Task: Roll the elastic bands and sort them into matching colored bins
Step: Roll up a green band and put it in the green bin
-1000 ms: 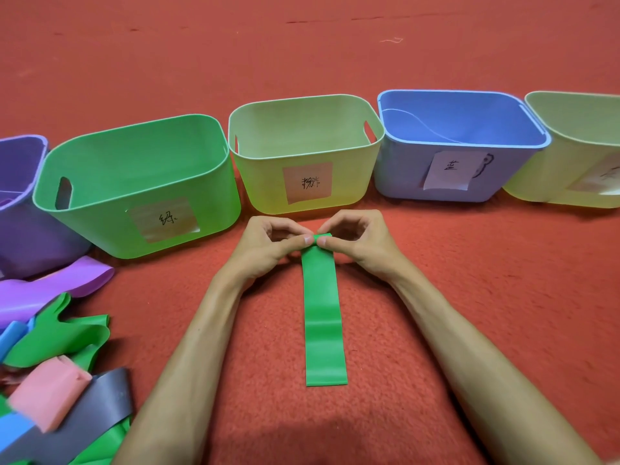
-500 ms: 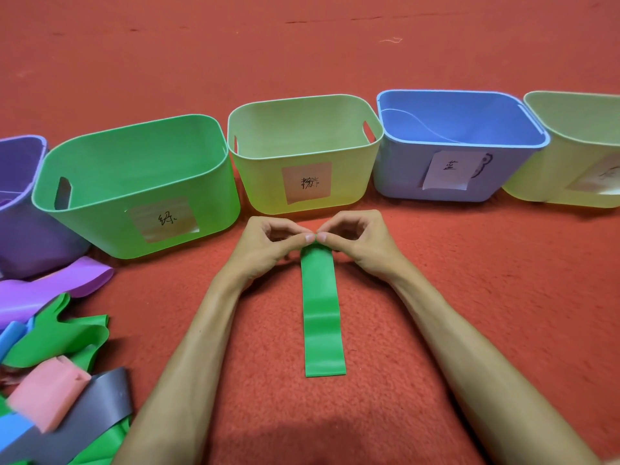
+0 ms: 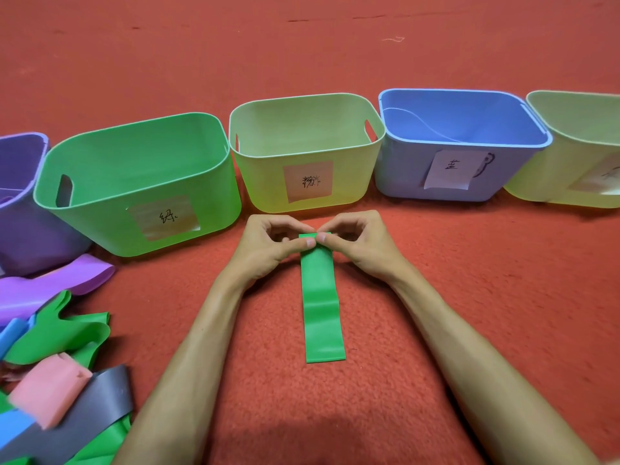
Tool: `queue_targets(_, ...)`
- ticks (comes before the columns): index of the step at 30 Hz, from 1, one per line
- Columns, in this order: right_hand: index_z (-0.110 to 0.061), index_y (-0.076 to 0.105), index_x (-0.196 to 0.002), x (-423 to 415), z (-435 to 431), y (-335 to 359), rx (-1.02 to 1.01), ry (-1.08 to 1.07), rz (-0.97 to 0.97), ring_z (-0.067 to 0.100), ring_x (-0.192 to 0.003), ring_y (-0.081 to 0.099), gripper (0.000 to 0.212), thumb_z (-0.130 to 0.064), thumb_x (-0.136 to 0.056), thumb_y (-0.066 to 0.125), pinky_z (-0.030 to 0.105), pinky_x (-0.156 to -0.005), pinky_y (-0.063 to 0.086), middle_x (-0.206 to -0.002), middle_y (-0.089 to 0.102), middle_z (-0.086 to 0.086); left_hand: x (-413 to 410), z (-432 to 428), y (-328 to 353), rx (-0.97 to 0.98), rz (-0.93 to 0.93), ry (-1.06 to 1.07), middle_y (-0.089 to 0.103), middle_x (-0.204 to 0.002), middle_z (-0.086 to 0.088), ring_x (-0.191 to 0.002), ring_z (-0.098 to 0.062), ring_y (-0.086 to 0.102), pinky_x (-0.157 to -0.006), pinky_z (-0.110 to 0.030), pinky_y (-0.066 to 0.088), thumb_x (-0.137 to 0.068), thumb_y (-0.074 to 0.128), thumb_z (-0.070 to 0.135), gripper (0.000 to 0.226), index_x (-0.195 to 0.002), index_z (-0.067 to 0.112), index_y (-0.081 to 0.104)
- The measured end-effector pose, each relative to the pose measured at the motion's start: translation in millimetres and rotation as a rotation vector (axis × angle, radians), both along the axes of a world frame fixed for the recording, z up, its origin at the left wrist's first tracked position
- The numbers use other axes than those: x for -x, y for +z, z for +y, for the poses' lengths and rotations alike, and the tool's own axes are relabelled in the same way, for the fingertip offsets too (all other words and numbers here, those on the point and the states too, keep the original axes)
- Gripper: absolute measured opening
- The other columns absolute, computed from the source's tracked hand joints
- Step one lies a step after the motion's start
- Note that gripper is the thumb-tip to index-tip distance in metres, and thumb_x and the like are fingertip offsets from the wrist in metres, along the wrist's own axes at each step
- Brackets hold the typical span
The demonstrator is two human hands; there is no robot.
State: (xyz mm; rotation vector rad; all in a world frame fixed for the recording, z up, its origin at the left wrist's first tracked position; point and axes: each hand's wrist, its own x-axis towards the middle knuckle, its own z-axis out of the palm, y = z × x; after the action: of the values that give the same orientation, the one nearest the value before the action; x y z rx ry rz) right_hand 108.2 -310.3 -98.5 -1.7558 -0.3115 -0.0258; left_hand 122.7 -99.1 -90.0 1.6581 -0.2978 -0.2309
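A flat green elastic band (image 3: 321, 310) lies lengthwise on the red carpet in front of me. Its far end is folded into a small roll. My left hand (image 3: 268, 246) and my right hand (image 3: 359, 243) pinch that rolled end from either side, fingertips meeting over it. Behind stands a row of labelled bins: a purple bin (image 3: 20, 209) at far left, a green bin (image 3: 134, 196), a yellow-green bin (image 3: 302, 189), a blue bin (image 3: 402, 176) and another yellow-green bin (image 3: 550, 176) at the right edge.
A heap of loose bands lies at the lower left: a purple band (image 3: 50, 283), green bands (image 3: 60, 333), a pink band (image 3: 50, 391), a grey band (image 3: 84, 417) and blue bands (image 3: 13, 427). Red carpet stretches beyond the bins.
The roll at the far end has grown slightly, and the band's near end has slid a little away from me. Both hands stay in place.
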Motion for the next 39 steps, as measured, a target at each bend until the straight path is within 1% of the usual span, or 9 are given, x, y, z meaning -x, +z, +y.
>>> queue_targets(5, 0.002, 0.077, -0.098, 0.9, -2.4, 2.3, -0.068, 0.014, -0.019, 0.020, -0.086, 0.073, 0.012, -0.002, -0.087, 0.080, 0.040, -0.083, 0.059, -0.095, 0.079, 0.015, 0.1, 0.6, 2.0, -0.048, 0.030, -0.003, 0.078, -0.084, -0.007, -0.065, -0.010, 0.062, -0.057, -0.023, 0.045, -0.088, 0.081, 0.016, 0.014, -0.098, 0.006, 0.081)
queue_targets(9, 0.001, 0.076, -0.100, 0.2, -2.2, 0.5, -0.073, 0.023, -0.007, 0.022, -0.087, 0.073, 0.015, -0.001, -0.086, 0.080, 0.045, -0.085, 0.059, -0.097, 0.079, 0.015, 2.3, 0.3, 4.4, -0.022, 0.033, 0.009, 0.076, -0.083, -0.017, -0.060, -0.009, 0.064, -0.053, -0.018, 0.047, -0.087, 0.080, 0.006, 0.016, -0.101, -0.001, 0.078)
queue_targets(12, 0.000, 0.077, -0.098, -0.3, -1.8, 1.0, -0.064, 0.007, 0.012, 0.018, -0.084, 0.071, 0.011, -0.004, -0.088, 0.080, 0.039, -0.080, 0.056, -0.093, 0.078, 0.015, 2.4, 1.3, 4.2, 0.007, 0.025, -0.005, 0.070, -0.080, -0.024, -0.065, -0.021, 0.055, -0.056, -0.024, 0.044, -0.082, 0.083, 0.008, 0.017, -0.099, 0.004, 0.080)
queue_targets(17, 0.000, 0.077, -0.093, -0.9, -2.5, 1.1, -0.042, 0.012, 0.015, 0.015, -0.080, 0.071, 0.005, -0.005, -0.091, 0.077, 0.031, -0.077, 0.056, -0.088, 0.078, 0.011, 0.5, 1.6, -0.1, 0.033, 0.027, -0.004, 0.063, -0.070, -0.012, -0.070, -0.027, 0.045, -0.059, -0.027, 0.042, -0.081, 0.085, 0.008, 0.018, -0.099, 0.009, 0.081)
queue_targets(20, 0.001, 0.077, -0.096, -1.1, -3.4, 1.5, -0.051, 0.022, 0.009, 0.016, -0.082, 0.072, 0.007, -0.004, -0.091, 0.076, 0.029, -0.078, 0.056, -0.092, 0.078, 0.013, 2.5, -1.5, 2.6, 0.017, 0.038, 0.008, 0.072, -0.072, -0.003, -0.063, -0.017, 0.054, -0.055, -0.022, 0.044, -0.085, 0.082, 0.013, 0.016, -0.100, 0.005, 0.080)
queue_targets(26, 0.003, 0.076, -0.100, 0.7, -3.3, 2.4, -0.065, 0.040, -0.001, 0.021, -0.088, 0.073, 0.013, -0.003, -0.089, 0.078, 0.035, -0.083, 0.059, -0.097, 0.078, 0.016, 3.9, -0.4, 4.5, -0.019, 0.016, 0.024, 0.079, -0.087, -0.010, -0.066, -0.010, 0.065, -0.052, -0.020, 0.044, -0.089, 0.079, 0.016, 0.012, -0.097, 0.006, 0.080)
queue_targets(32, 0.003, 0.076, -0.096, -0.6, -3.7, 3.7, -0.064, 0.023, 0.028, 0.017, -0.083, 0.070, 0.009, -0.004, -0.091, 0.077, 0.030, -0.077, 0.055, -0.093, 0.077, 0.019, 3.5, 0.5, 2.3, 0.067, 0.023, 0.015, 0.060, -0.062, 0.001, -0.069, -0.026, 0.037, -0.052, -0.020, 0.041, -0.082, 0.083, 0.004, 0.017, -0.099, 0.006, 0.080)
queue_targets(36, 0.004, 0.076, -0.097, 0.2, -4.5, 4.4, -0.057, 0.034, 0.024, 0.014, -0.082, 0.070, 0.008, -0.002, -0.092, 0.075, 0.026, -0.075, 0.055, -0.093, 0.078, 0.017, 2.2, 0.7, -0.4, 0.044, -0.005, 0.023, 0.049, -0.057, 0.006, -0.064, -0.022, 0.030, -0.051, -0.019, 0.039, -0.081, 0.084, 0.004, 0.021, -0.102, 0.006, 0.079)
queue_targets(39, 0.006, 0.075, -0.100, 1.8, -4.3, 6.0, -0.070, 0.032, 0.025, 0.005, -0.078, 0.069, 0.011, 0.000, -0.091, 0.074, 0.016, -0.068, 0.052, -0.092, 0.077, 0.011, 3.5, -0.2, 0.2, 0.028, -0.002, 0.015, 0.056, -0.059, 0.006, -0.059, -0.018, 0.035, -0.050, -0.020, 0.036, -0.086, 0.081, 0.008, 0.019, -0.104, 0.005, 0.078)
